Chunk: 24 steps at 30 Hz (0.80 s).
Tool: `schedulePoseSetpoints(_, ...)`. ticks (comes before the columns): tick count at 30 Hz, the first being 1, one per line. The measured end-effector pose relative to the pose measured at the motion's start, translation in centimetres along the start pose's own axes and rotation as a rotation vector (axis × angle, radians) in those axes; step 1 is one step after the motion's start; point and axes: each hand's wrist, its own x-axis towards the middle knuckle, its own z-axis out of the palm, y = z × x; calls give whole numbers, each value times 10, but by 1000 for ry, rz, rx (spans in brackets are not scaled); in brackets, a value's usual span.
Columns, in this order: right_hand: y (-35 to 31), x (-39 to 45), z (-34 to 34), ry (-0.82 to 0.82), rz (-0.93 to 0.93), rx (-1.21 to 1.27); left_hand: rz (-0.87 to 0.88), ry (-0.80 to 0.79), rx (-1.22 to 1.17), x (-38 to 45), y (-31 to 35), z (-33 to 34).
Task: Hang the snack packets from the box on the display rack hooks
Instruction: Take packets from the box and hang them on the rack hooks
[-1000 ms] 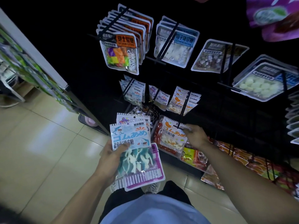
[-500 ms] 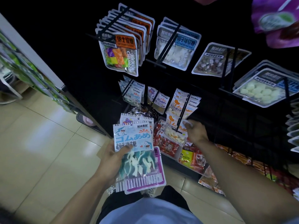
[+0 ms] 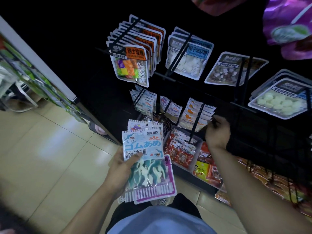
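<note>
snack packets (image 3: 145,159) gripped in left hand (image 3: 120,169) fingers; right hand (image 3: 217,132) fingers pinch hung orange packets (image 3: 194,115)

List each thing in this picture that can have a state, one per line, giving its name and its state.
Left hand: holds the shark gummy packet stack.
Shark gummy packet stack: in hand, not yet hung.
Right hand: fingers curled at the orange packets; grip unclear.
Orange packets: hanging on a hook.
Red snack tray: full, below the hooks.

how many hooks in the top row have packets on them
4 in view: orange-label packets far left, blue-label packets next, brown-cube packet third, white-ball packets far right. More may lie beyond the frame's right edge.
</note>
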Motion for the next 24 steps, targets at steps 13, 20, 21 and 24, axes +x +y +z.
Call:
schedulePoseSetpoints(13,-107,-155,-22,-793,145,-5,103,-49,63,7,20,-2)
schedulePoseSetpoints(20,-90,-162,-13,-775,383,164,97,-44,-5,19,33,-22)
schedulePoseSetpoints(21,-89,-166,-12,-774,367,135,95,-46,-8,20,33,-24)
schedulePoseSetpoints(24,-87,-171,-10,-655,328,108,121,-47,-28,26,37,-29)
